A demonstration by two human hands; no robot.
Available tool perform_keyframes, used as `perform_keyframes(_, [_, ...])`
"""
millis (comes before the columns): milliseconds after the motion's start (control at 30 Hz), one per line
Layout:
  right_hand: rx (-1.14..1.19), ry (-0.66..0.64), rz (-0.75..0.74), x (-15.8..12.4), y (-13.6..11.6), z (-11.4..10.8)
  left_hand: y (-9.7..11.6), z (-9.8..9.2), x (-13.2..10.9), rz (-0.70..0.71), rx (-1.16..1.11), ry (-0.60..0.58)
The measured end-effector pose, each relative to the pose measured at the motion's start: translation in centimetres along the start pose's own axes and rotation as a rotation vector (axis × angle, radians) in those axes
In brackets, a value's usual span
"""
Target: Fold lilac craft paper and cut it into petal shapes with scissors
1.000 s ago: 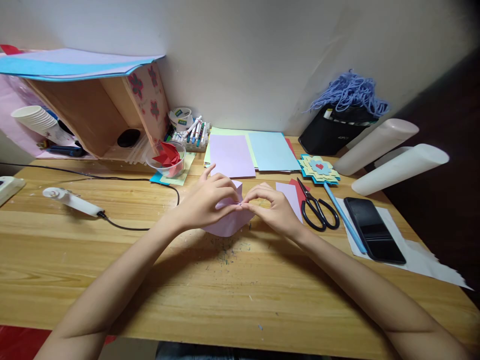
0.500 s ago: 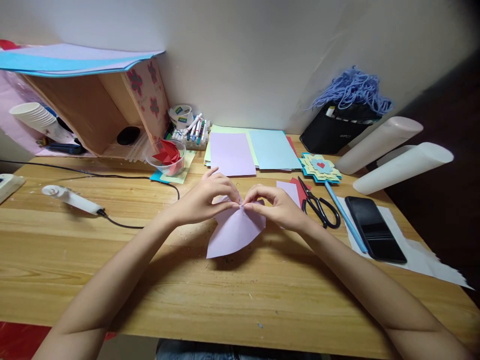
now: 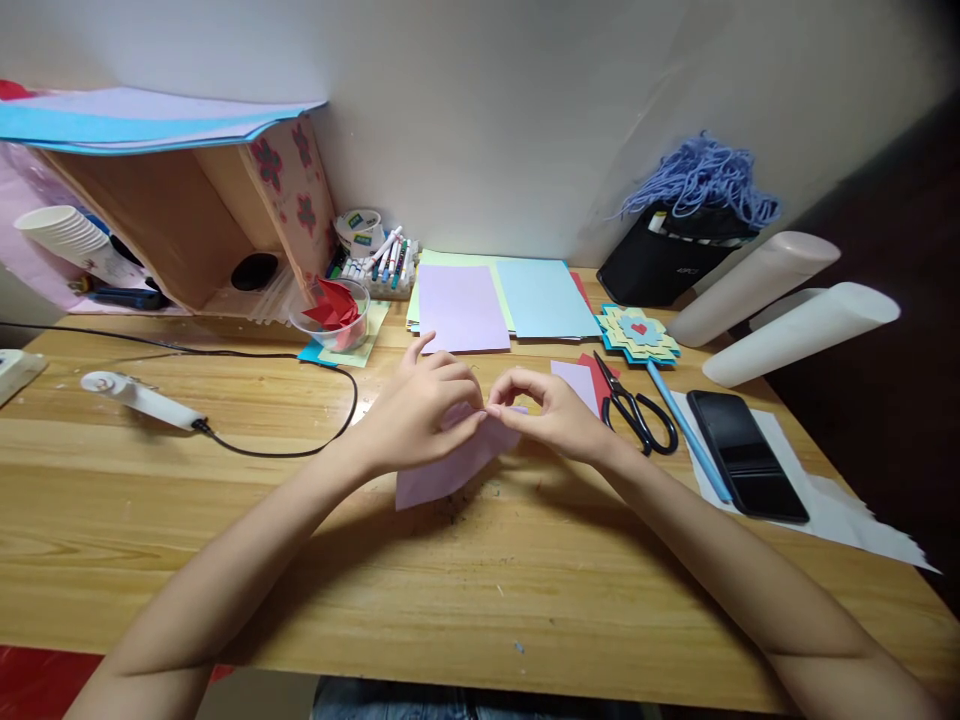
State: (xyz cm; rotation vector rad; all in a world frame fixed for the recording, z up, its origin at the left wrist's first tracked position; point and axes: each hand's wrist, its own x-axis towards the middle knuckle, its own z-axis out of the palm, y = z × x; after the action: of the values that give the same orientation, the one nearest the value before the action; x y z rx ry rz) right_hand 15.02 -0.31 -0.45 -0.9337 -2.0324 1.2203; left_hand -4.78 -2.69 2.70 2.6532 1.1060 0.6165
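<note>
A sheet of light purple paper (image 3: 442,477) is held just above the wooden table, partly hidden behind my fingers. My left hand (image 3: 433,405) pinches its upper edge between thumb and forefinger, with the little finger raised. Close against those fingertips, my right hand (image 3: 549,408) pinches the same paper. The paper hangs in a bent shape, its lower left corner pointing toward me. To the right of my right hand lie a small purple paper piece (image 3: 576,377), a red paper piece (image 3: 609,366) and black-handled scissors (image 3: 637,415).
Behind my hands lie purple (image 3: 463,308) and light blue sheets (image 3: 547,300). A clear bowl with red folded paper (image 3: 335,308) stands left of them. A phone (image 3: 746,455) and a blue paper stick (image 3: 690,435) lie right. A corded white tool (image 3: 142,398) rests at left.
The purple paper has tilted and turned, so less of its face shows. My left hand has rolled over it and now covers more of it; my right hand has barely shifted.
</note>
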Motion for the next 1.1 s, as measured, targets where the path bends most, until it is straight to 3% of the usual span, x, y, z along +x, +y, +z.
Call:
perform_keyframes(333, [-0.055, -0.012, -0.04, 0.1, 0.0, -0.8, 0.1, -0.8, 0.0, 0.013, 0.033, 0.043])
perform_keyframes(600, [0.028, -0.03, -0.021, 0.5, 1.0, -1.6, -0.9, -2.0, -0.1, 0.005, 0.004, -0.011])
perform_keyframes(733, [0.068, 0.026, 0.013, 0.8, 1.7, -2.0, -1.2, -2.3, -0.3, 0.012, 0.005, 0.002])
perform_keyframes(833, [0.144, 0.083, 0.089, 1.2, 2.6, -1.8, -1.1, -2.3, -0.4, 0.04, 0.002, 0.022])
perform_keyframes(1000, [0.351, -0.046, 0.179, 1.2, 2.9, -0.6, -0.7, -2.2, -0.2, 0.106, -0.031, 0.065])
perform_keyframes(1100, [0.39, 0.024, 0.157, 1.0, 2.3, -0.1, -0.6, -2.1, -0.1, 0.125, -0.039, 0.079])
